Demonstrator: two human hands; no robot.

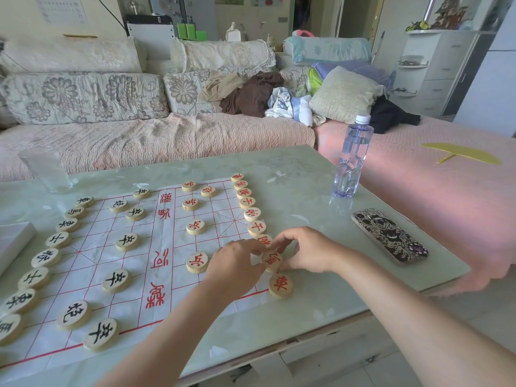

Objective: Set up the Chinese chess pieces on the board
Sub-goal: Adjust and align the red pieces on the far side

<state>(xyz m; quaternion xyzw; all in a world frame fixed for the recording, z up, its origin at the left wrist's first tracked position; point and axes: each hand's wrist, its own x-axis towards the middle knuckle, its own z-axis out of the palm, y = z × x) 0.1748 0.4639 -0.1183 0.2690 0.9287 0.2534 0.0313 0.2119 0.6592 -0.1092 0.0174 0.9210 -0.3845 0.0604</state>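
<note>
A white paper chess board (167,247) with red lines lies on the table. Black-lettered wooden pieces (46,258) line its left edge, with more (127,241) further in. Red-lettered pieces (252,214) line the right edge, and others (195,227) stand inside. My left hand (237,261) and my right hand (304,251) meet at the near right edge. Fingers of both touch one red piece (271,260) lying on the board. A red piece (280,286) sits at the corner just below it.
A water bottle (353,157) stands at the table's right, a patterned phone (389,236) lies near it. A clear cup (46,169) is at the far left, a white box (14,241) at the left edge. A sofa runs behind the table.
</note>
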